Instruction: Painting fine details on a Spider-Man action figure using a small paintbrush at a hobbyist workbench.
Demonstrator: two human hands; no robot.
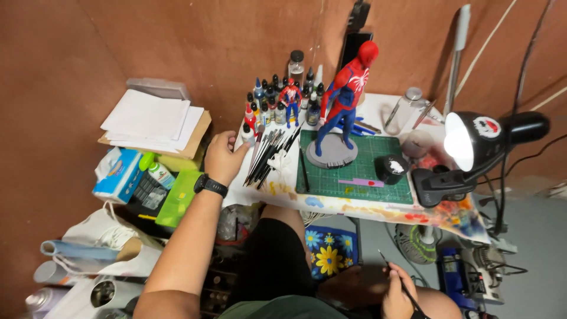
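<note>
While the left hand (224, 158) reaches up to the left edge of the white tabletop (378, 208) near the middle of the frame, its thumb and fingers close in a pinching grip on a small white paint bottle (247, 134) with a dark cap, a black watch (211, 185) sitting on the wrist below. Just right of that bottle lies a fan of dark-handled paintbrushes (269, 156), and above it stands a cluster of small dropper bottles (270, 101) against the brown wall. Among those bottles stands a small red and blue figure (290, 101); a much larger red and blue figure (345, 94) rises on a round grey base (332, 155) set on the upper left part of a green cutting mat (360, 171). A small black jar (391, 168) rests at the mat's right edge, and a black clamp lamp (478, 142), lit, shines from the right of the frame. At the bottom right, well apart from the tabletop, the right hand (397, 298) has its fingers pressed together around a thin dark brush (394, 276) whose tip points up and left. In the upper left, a stack of white papers (155, 121) lies on a cardboard box, with a blue carton (120, 175) and a green case (178, 198) below it.
</note>
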